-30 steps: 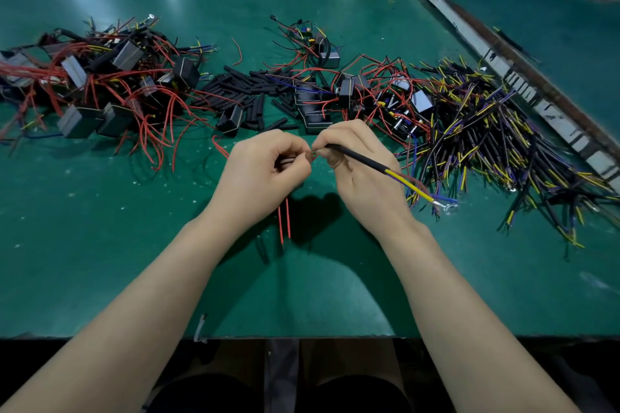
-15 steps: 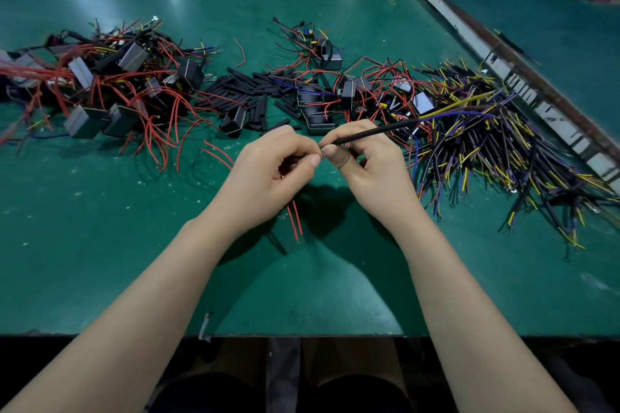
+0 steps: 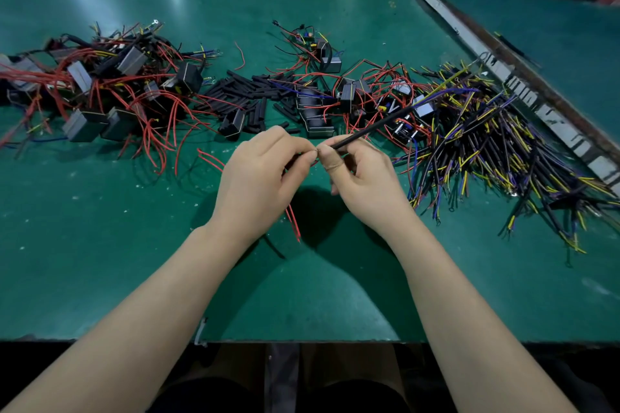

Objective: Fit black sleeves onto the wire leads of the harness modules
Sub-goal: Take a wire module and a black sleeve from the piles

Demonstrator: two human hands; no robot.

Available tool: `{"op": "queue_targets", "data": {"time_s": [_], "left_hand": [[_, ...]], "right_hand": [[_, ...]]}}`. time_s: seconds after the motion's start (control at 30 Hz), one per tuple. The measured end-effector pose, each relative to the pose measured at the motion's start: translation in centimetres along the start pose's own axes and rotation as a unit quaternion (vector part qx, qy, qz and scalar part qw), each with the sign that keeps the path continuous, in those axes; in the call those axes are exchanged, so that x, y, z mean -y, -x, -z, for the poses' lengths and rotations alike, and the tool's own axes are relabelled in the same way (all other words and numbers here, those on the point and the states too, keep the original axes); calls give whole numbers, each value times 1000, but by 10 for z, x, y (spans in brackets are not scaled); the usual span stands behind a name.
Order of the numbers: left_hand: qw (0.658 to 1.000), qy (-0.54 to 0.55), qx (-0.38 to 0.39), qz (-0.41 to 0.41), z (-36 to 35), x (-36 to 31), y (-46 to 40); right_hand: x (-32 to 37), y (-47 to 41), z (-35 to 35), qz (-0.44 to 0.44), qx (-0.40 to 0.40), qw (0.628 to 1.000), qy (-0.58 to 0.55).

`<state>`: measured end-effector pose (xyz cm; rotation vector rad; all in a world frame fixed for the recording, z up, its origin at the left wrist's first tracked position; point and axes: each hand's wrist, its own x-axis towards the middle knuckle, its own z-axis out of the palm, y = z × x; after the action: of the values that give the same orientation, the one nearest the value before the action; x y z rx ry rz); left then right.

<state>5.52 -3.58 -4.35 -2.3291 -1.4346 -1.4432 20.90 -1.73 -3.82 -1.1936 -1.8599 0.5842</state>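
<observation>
While the left hand [image 3: 260, 174] pinched a red lead [image 3: 292, 216] at frame centre, its loose ends hanging below the palm toward the lower frame, the right hand [image 3: 364, 174] gripped the near end of a black sleeve [image 3: 372, 126] just beside it. The two fingertip grips nearly touched; the lead's tip lay left of the sleeve mouth. The sleeve's long axis ran from that grip up and right, over the pile of sleeved leads [image 3: 496, 151] on the table [image 3: 100, 211]. Spare sleeves [image 3: 241, 94] lay above the hands. No writing could be read.
</observation>
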Motion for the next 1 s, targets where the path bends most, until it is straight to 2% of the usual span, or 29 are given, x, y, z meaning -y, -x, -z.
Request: {"op": "queue_targets", "data": {"time_s": [0.13,0.37,0.5,0.6,0.77,0.9,1.0], "left_hand": [[999,-8,-38,15,-1,-2,0],[996,0,-45,74,-2,-6,2],[995,-2,-12,96,-4,-7,2],[992,11,-2,127,-5,-8,-1],[984,42,-2,172,-5,-8,-5],[981,40,34,188,-7,-9,-5],[985,39,66,156,-5,-5,-5]], "right_hand": [[4,1,-3,-36,23,998,-39],[6,1,1,32,77,996,10],[2,2,6,74,101,987,97],[1,2,6,93,59,980,165],[3,1,2,146,-34,974,169],[-5,1,0,198,-29,964,173],[-9,3,1,196,-33,969,150]]}}
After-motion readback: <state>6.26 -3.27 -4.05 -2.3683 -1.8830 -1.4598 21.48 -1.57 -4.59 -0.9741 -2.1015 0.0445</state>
